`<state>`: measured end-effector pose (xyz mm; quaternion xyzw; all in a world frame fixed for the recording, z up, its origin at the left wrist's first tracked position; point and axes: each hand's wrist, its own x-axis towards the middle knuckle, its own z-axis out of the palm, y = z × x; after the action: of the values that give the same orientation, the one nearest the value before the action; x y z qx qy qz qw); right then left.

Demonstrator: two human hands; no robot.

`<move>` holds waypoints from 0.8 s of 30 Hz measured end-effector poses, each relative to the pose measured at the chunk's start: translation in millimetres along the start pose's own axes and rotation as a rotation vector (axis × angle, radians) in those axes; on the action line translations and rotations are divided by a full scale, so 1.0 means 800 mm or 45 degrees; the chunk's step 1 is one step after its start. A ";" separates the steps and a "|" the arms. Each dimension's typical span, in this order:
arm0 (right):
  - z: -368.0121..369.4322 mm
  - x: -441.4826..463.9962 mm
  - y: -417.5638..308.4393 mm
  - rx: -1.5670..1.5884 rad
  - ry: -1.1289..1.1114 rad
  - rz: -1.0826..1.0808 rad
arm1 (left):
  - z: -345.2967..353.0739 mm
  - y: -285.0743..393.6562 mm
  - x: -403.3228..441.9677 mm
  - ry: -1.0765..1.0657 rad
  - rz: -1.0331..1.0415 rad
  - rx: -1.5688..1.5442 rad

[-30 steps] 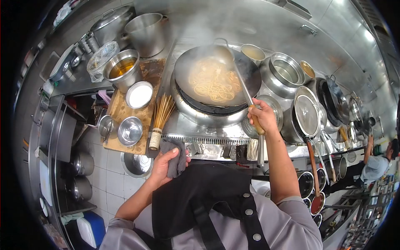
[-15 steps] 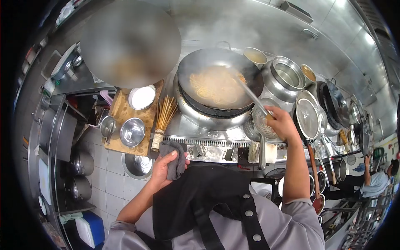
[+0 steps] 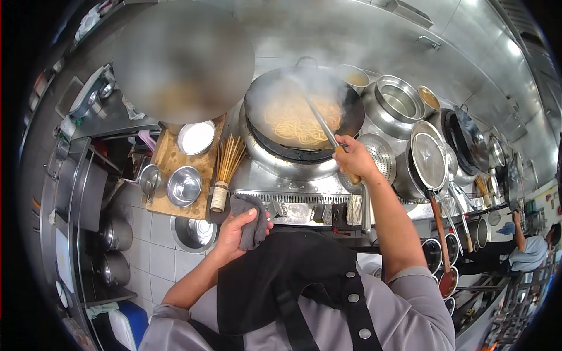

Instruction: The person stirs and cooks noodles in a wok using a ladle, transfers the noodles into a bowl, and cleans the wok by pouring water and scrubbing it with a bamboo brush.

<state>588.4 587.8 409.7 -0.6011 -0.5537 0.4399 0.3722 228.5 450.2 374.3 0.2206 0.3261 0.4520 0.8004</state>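
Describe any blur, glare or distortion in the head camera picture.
In the head view, a blurred oval covers the upper left, steam hazes the wok and noodles, glare spots the metal wall at upper right, and fisheye distortion curves the edges.

Noodles (image 3: 301,126) in a steaming wok (image 3: 352,117)

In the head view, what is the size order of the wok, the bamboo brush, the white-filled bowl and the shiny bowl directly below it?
1. Wok
2. Bamboo brush
3. White-filled bowl and shiny bowl: too alike to rank.
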 end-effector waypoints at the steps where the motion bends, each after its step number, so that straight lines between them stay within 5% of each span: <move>1: -0.010 -0.010 -0.011 -0.263 -0.095 -0.016 | 0.000 0.000 -0.001 0.004 -0.002 -0.006; 4: -0.066 -0.050 -0.015 -1.189 0.055 -0.531 | -0.001 0.002 -0.002 -0.001 0.014 -0.014; 6: -0.087 -0.090 -0.034 -1.553 0.232 -0.555 | -0.003 0.002 -0.002 -0.005 0.032 -0.018; 13: -0.052 -0.145 -0.002 -1.377 0.357 -0.642 | 0.002 0.010 0.004 0.006 0.041 0.037; 19: -0.100 -0.146 0.003 -1.675 0.303 -0.678 | 0.014 -0.001 0.011 -0.076 0.013 0.053; 24: -0.147 -0.221 -0.052 -1.394 0.307 -0.409 | 0.008 -0.002 0.010 -0.013 0.012 0.022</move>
<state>684.9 421.3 508.4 -0.6604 -0.7383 -0.0439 0.1298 237.4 455.5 375.2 0.2311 0.3247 0.4517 0.7982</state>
